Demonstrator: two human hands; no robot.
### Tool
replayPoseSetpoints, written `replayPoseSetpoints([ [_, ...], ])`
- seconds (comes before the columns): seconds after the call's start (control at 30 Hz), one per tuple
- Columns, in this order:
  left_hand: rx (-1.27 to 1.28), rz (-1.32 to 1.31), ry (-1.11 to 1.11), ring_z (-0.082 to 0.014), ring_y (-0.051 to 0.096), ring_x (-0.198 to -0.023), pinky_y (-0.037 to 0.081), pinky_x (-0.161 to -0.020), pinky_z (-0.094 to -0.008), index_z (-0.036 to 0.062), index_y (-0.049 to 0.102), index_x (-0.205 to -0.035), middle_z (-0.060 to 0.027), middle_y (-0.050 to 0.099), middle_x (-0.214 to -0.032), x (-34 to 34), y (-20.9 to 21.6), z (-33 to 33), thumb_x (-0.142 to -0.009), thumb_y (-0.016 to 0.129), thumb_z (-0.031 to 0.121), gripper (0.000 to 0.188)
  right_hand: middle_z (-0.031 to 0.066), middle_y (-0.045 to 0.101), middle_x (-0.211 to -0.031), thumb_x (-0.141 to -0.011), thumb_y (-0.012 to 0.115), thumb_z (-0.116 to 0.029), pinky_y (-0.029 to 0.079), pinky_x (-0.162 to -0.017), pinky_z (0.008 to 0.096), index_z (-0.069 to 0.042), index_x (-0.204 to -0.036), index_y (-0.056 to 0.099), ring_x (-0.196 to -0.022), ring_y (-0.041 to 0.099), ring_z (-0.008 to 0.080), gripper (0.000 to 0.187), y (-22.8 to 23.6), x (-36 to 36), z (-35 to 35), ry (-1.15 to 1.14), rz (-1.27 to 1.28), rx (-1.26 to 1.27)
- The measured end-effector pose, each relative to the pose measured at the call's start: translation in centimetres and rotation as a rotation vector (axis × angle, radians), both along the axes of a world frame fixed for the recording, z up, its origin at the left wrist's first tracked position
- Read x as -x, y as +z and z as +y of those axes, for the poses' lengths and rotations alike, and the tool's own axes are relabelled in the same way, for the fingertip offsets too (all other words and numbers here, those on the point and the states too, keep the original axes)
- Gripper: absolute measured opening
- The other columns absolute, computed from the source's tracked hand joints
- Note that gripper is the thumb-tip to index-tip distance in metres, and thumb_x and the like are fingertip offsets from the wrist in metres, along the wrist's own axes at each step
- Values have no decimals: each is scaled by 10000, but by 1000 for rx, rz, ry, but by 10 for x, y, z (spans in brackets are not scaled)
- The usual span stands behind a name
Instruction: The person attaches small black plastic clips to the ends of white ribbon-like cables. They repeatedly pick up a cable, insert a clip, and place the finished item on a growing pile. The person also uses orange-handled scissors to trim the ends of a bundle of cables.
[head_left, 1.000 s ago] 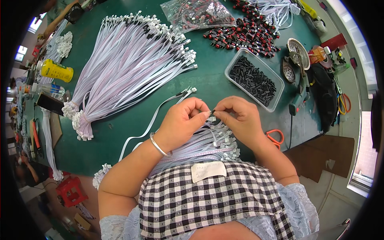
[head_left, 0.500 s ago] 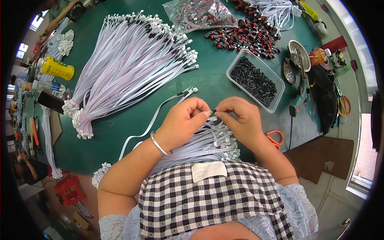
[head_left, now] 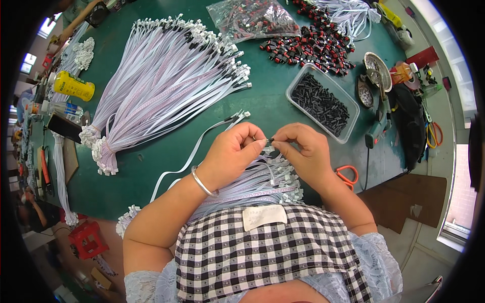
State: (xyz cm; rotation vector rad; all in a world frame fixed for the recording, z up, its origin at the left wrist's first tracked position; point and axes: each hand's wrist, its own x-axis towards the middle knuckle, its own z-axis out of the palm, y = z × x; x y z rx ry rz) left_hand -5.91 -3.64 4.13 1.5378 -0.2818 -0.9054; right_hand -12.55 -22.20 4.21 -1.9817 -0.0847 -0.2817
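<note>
My left hand [head_left: 233, 154], with a silver bangle at the wrist, is closed in a pinch at the middle of the green table. Whatever its fingertips hold is mostly hidden. Facing it, my right hand [head_left: 306, 154] pinches a small black sleeve [head_left: 270, 140] where the fingertips of both hands nearly meet. Under and in front of the hands lies a bundle of white flat cables [head_left: 252, 188] with white connectors. One separate cable [head_left: 196, 149] with black sleeves near its connector end curves away left of my left hand.
A clear plastic box [head_left: 292, 96] of black sleeves sits beyond my right hand. Farther off are a pile of red-and-black parts [head_left: 316, 50] and a large fanned cable bundle [head_left: 161, 86]. Orange-handled scissors [head_left: 347, 175], a green corded tool [head_left: 375, 132] and metal dishes [head_left: 378, 70] lie rightward.
</note>
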Motion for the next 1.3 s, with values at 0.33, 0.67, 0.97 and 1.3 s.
replayPoseSetpoints([
  [0.33,-56,-116,13,-4,456,-705,390,-631,-165,37,578,-964,56,541,-828,1,5,-1,-902,605,90,86,58,666,-838,-764,720,-18,481,-618,273,-27,-836,651,-701,624,154,100,-2,0,0,-32,55,-105],
  [0.67,-73,-143,8,-5,458,-694,391,-627,-168,37,583,-958,58,546,-820,2,5,-1,-899,614,103,94,57,664,-834,-759,722,-13,475,-601,264,-23,-829,648,-691,621,150,102,-3,1,2,-29,25,-87],
  [0.97,-71,-165,11,-5,455,-691,390,-630,-166,36,581,-960,57,544,-815,2,5,-1,-898,612,99,93,58,665,-828,-752,727,-12,475,-588,263,-27,-825,650,-678,622,150,107,0,0,2,-42,4,-36],
  [1.3,-81,-164,13,-5,459,-692,392,-632,-166,36,586,-962,57,545,-814,2,9,-2,-895,608,97,93,59,664,-829,-751,726,-15,476,-584,269,-29,-825,642,-669,620,159,113,-1,-1,3,-23,11,-23],
])
